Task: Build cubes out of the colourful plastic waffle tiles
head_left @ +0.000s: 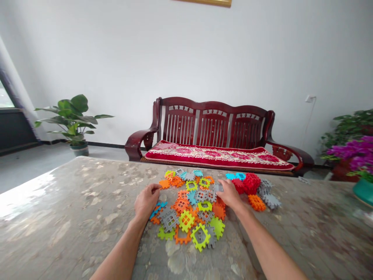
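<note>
A loose pile of interlocking plastic tiles with toothed edges lies on the table between my hands, in orange, lime green, grey and blue; a lime window tile (186, 221) is near its middle. My right hand (229, 193) is closed on a grey tile (218, 187) at the pile's right edge, thumb and fingers on its side. At the left edge my left hand (147, 201) has its fingers curled together, tips close to an orange tile (164, 184); whether anything is in them is hidden. Blue tiles (159, 208) lie just beside its wrist.
Right of my right hand sit red tiles (251, 182), orange tiles (257, 202) and grey tiles (272, 201), with blue ones behind. The table (87, 217) has a shiny patterned cover. Beyond stands a wooden bench (212, 124); a teal pot (364, 191) of purple flowers is far right.
</note>
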Available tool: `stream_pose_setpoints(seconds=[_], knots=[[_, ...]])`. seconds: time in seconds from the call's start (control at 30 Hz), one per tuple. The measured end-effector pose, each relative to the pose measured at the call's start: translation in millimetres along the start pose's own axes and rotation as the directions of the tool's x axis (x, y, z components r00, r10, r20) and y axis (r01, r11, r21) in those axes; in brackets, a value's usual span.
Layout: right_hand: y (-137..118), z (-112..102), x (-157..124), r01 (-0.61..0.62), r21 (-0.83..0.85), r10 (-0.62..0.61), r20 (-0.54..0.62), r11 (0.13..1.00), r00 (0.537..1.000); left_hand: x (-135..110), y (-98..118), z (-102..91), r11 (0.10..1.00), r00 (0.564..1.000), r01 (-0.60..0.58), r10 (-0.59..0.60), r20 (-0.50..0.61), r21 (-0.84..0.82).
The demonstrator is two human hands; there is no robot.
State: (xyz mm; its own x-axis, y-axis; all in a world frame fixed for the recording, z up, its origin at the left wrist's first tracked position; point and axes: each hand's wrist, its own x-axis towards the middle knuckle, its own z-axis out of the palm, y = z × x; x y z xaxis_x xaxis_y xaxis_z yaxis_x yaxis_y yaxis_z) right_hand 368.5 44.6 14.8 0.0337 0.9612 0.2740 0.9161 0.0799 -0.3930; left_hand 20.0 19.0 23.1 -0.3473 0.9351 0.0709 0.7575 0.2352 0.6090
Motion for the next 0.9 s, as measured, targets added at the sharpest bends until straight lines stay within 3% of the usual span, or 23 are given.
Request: stream_pose_setpoints(seconds=[0.27, 0.47, 0.77, 0.9], knots=[[4, -16, -33, 0.180, 0.137, -0.158, -0.157, 0.974, 0.975, -2, 2, -1.8, 1.000, 1.000, -0.023, 0.023, -0.001, 0.009], [19, -5, -55, 0.015, 0.302, 0.051, -0.209, 0.953, 0.977, -2, 3, -3.0, 1.000, 1.000, -0.020, 0.020, -0.003, 0.017], [-7, -2, -53, -0.066, 0.017, 0.068, -0.208, 0.998, 0.976, 2, -2, 0.1, 1.000, 1.000, -0.018, 0.018, 0.006, 0.024], [-8, 0, -53, -0.116, 0.044, 0.124, -0.228, 0.992, 0.966, 3, -3, 0.5, 0.999, 1.000, -0.022, 0.021, 0.011, 0.031]])
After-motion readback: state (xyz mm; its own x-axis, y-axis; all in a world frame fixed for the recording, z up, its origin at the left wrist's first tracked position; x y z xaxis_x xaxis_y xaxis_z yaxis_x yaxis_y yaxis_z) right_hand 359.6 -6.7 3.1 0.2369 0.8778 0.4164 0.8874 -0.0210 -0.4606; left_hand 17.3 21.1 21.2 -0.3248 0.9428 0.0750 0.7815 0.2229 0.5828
